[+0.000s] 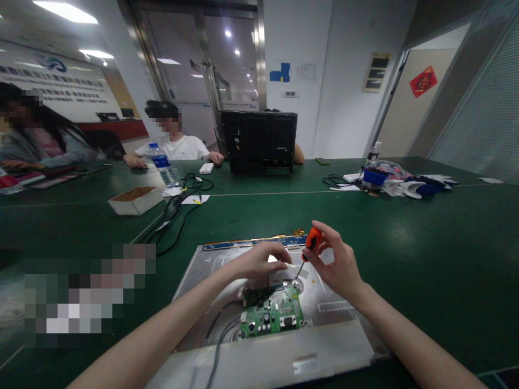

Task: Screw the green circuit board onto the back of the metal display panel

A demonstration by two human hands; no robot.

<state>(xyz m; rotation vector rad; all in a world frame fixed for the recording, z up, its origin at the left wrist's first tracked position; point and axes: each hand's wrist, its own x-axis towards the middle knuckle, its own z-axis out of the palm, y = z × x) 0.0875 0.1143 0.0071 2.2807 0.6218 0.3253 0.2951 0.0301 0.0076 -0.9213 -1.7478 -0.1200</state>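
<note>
An orange and black screwdriver (312,241) is gripped by the fingers of my right hand (338,267). It stands tilted, and its thin shaft runs down to the upper right corner of a green circuit board (273,312), where a screw post sits. My left hand (263,260) is just above the board's upper edge, thumb and fingers curved and apart, with nothing visible between them; the fingertips are partly hidden. The board lies on the metal back of a display panel (336,332), which has a narrow blue board (239,244) along its far edge. Grey cables (221,346) run from the green board's left side.
Black cables (178,210), an open cardboard box (135,201) and a water bottle (163,166) are on the green table (405,232) at left. A black monitor housing (259,143) stands opposite. Assorted bagged items (395,178) lie at far right. Other people sit across and at left.
</note>
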